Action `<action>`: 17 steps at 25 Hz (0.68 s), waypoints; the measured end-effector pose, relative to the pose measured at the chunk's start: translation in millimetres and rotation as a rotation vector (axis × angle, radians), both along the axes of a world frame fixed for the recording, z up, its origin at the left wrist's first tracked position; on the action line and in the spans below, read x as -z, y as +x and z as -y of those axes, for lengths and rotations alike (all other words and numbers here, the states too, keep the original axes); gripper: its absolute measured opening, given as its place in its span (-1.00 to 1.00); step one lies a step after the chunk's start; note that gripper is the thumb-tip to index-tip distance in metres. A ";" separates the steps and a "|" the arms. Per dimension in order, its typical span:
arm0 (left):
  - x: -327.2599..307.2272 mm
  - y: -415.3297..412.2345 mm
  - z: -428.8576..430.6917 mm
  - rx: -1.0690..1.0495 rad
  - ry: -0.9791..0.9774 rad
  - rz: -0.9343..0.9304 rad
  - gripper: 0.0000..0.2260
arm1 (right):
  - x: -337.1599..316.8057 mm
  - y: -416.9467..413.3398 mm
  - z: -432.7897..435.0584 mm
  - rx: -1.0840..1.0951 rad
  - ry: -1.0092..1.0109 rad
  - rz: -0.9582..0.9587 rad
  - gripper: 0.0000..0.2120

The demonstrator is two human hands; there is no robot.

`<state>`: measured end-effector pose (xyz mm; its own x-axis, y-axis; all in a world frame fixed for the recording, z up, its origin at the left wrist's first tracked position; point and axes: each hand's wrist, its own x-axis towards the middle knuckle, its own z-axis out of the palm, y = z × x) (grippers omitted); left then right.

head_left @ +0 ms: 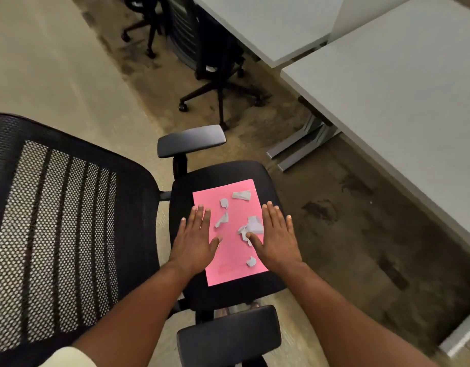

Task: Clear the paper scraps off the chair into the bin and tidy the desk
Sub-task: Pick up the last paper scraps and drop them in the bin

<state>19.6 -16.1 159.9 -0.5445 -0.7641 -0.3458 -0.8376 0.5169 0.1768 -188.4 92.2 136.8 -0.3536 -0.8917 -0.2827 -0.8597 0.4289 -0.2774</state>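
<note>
Left hand [195, 241] and right hand [277, 238] lie flat, fingers spread, empty, flanking the pink sheet [230, 256] at frame centre. Lifting both long edges evenly should keep the paper scraps [251, 226] from sliding onto the chair seat [265, 178].

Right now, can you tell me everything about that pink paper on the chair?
The pink paper sheet is a plain, smooth rectangle lying flat on the black chair seat, turned a little crooked. Several small torn grey paper scraps are scattered on top. The left hand rests open over its left edge, and the right hand lies open along its right edge, thumb by the biggest scrap.
</note>
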 end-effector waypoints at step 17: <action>183.4 -23.1 34.9 0.108 0.071 0.060 -0.15 | 175.8 -5.5 33.7 -0.162 0.114 0.026 -0.19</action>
<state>-3.5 -51.0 -23.4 -0.5992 -0.6747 -0.4310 -0.7878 0.5927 0.1675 -193.9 58.6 -39.0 -0.1990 -0.8981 -0.3922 -0.9134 0.3150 -0.2578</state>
